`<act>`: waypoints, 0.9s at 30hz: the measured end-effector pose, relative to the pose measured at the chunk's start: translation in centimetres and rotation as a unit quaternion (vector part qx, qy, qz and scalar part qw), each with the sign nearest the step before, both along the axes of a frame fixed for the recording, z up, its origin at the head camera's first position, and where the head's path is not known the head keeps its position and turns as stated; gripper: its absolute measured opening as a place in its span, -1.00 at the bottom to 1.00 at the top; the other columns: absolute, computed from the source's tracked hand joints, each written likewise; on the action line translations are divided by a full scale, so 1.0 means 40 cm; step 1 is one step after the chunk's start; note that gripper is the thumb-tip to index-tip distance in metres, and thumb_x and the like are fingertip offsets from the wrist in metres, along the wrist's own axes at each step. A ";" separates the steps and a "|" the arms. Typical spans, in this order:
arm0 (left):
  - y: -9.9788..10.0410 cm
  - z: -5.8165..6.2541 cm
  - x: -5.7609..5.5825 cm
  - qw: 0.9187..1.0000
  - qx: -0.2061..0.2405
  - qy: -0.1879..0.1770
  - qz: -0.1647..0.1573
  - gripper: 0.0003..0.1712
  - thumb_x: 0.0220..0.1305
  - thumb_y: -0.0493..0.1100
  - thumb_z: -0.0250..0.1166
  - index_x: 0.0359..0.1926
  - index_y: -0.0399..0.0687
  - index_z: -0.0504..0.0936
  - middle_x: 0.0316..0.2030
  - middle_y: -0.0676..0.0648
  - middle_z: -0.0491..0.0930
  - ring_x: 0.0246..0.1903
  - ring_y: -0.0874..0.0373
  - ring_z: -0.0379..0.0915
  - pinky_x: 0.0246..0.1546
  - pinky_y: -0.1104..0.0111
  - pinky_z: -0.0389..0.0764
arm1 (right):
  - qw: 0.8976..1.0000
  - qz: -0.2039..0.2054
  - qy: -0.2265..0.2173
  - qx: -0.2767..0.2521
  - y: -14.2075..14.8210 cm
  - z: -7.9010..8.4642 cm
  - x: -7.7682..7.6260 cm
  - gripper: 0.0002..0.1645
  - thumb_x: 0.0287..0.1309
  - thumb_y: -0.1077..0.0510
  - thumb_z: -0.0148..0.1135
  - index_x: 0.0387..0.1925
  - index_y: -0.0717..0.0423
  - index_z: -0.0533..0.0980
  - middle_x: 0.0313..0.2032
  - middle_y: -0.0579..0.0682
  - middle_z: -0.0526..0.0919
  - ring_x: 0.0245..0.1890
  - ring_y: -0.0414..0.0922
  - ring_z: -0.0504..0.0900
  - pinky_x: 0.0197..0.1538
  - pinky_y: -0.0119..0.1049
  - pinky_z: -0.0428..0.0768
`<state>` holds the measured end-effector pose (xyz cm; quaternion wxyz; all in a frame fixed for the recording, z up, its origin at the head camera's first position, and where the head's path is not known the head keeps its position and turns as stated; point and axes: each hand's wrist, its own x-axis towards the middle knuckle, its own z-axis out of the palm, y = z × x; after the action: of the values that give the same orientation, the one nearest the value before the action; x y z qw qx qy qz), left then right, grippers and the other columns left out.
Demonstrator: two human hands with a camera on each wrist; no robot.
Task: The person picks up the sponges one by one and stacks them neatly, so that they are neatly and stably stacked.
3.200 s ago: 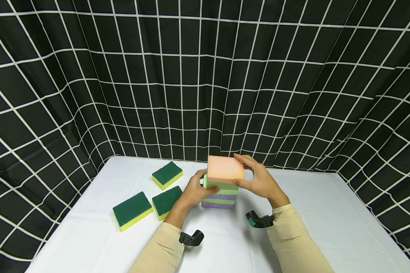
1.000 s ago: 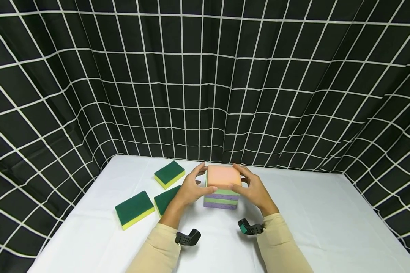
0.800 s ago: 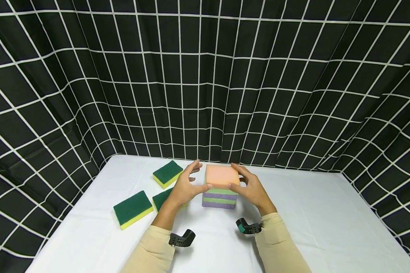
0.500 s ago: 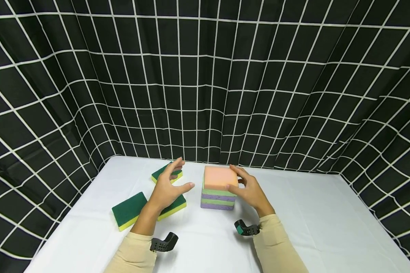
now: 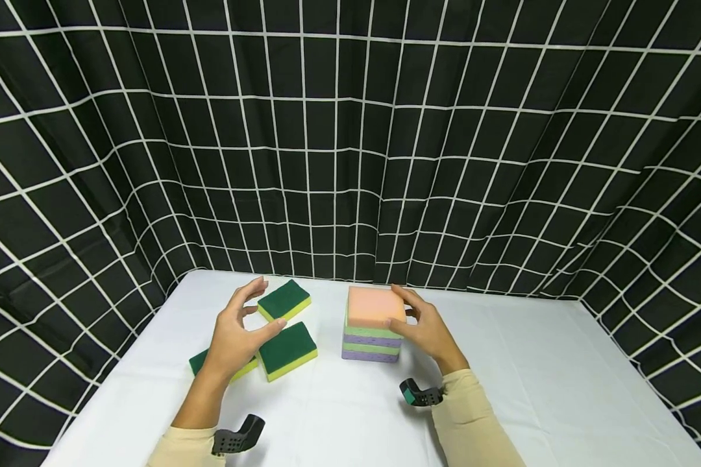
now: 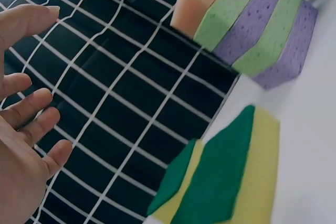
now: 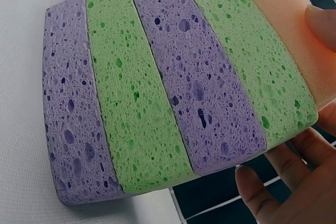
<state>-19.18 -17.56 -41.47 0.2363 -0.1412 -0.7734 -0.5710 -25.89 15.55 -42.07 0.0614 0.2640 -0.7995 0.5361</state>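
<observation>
A stack of sponges stands near the middle of the table, green (image 5: 371, 347) and purple (image 5: 362, 357) layers alternating under an orange sponge (image 5: 376, 305). My right hand (image 5: 426, 327) grips the orange sponge at its right side, thumb on the front face and fingers toward the back. In the right wrist view, the thumb presses the orange sponge (image 7: 310, 56) and other fingers lie close to the stack's side. My left hand (image 5: 233, 340) is raised with fingers spread, holding nothing, above the leftmost green-and-yellow scrub sponge (image 5: 245, 368), which it partly hides.
Two more scrub sponges, a nearer one (image 5: 288, 350) and a farther one (image 5: 284, 299), lie green side up left of the stack. A white-covered table (image 5: 531, 376) carries everything. Black grid-patterned curtain (image 5: 350, 162) closes off the back and sides.
The orange sponge has been lowered squarely onto the stack. My left hand has let go and swung left over the scrub sponges, while my right hand stays at the orange sponge.
</observation>
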 end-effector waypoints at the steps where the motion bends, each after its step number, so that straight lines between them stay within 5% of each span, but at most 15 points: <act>1: -0.005 0.008 0.010 1.000 -0.001 0.004 0.006 -0.13 -0.01 -0.43 0.46 0.34 -0.26 0.29 0.22 -0.20 0.36 0.22 -0.02 0.23 0.12 0.03 0.28 | 1.000 0.001 0.003 0.003 0.001 -0.008 -0.006 -0.19 0.03 0.29 0.39 0.31 0.37 0.29 0.24 0.22 0.41 0.13 0.09 0.39 0.09 0.04 0.42; 5: -0.024 0.038 0.051 0.999 -0.012 0.011 0.036 -0.16 -0.05 -0.52 0.42 0.30 -0.41 0.29 0.20 -0.33 0.35 0.21 -0.13 0.22 0.12 0.10 0.27 | 1.000 -0.002 0.007 0.011 0.008 -0.045 -0.034 -0.17 0.04 0.23 0.41 0.34 0.30 0.29 0.24 0.09 0.43 0.13 -0.01 0.40 0.09 -0.06 0.42; 8: -0.047 0.034 0.064 0.998 -0.025 0.011 0.065 -0.15 -0.06 -0.52 0.43 0.30 -0.41 0.29 0.21 -0.32 0.36 0.21 -0.12 0.22 0.12 0.21 0.27 | 1.000 -0.002 0.008 0.008 0.013 -0.062 -0.049 -0.16 0.05 0.19 0.42 0.35 0.25 0.30 0.24 0.02 0.43 0.14 -0.06 0.39 0.10 -0.10 0.42; 16: -0.126 -0.053 0.062 0.992 -0.032 -0.020 0.120 -0.10 -0.03 -0.33 0.52 0.36 -0.09 0.34 0.25 -0.10 0.37 0.26 0.13 0.17 0.13 0.35 0.24 | 1.000 -0.010 -0.002 0.003 0.017 -0.070 -0.055 -0.16 0.04 0.14 0.44 0.35 0.19 0.32 0.24 0.04 0.42 0.11 -0.02 0.40 0.11 -0.03 0.41; 22: -0.159 -0.105 0.083 0.984 -0.041 -0.064 0.160 -0.12 0.02 -0.24 0.51 0.36 -0.06 0.34 0.24 -0.07 0.39 0.25 0.19 0.17 0.10 0.40 0.25 | 1.000 -0.005 -0.015 0.000 0.017 -0.070 -0.048 -0.13 0.04 0.13 0.44 0.36 0.20 0.30 0.23 0.01 0.43 0.11 -0.02 0.40 0.12 0.04 0.39; 27: -0.174 -0.143 0.091 0.980 -0.047 -0.106 0.162 -0.11 0.06 -0.14 0.50 0.39 -0.07 0.29 0.26 -0.10 0.36 0.26 0.06 0.15 0.08 0.31 0.23 | 1.000 -0.005 -0.009 0.003 0.017 -0.070 -0.050 -0.13 0.03 0.15 0.44 0.36 0.19 0.30 0.22 0.00 0.44 0.12 -0.03 0.40 0.13 0.03 0.39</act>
<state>-15.53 -24.54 -47.18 0.2357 0.0366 -0.8328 -0.4996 -27.89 16.21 -44.86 0.0563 0.2553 -0.8030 0.5355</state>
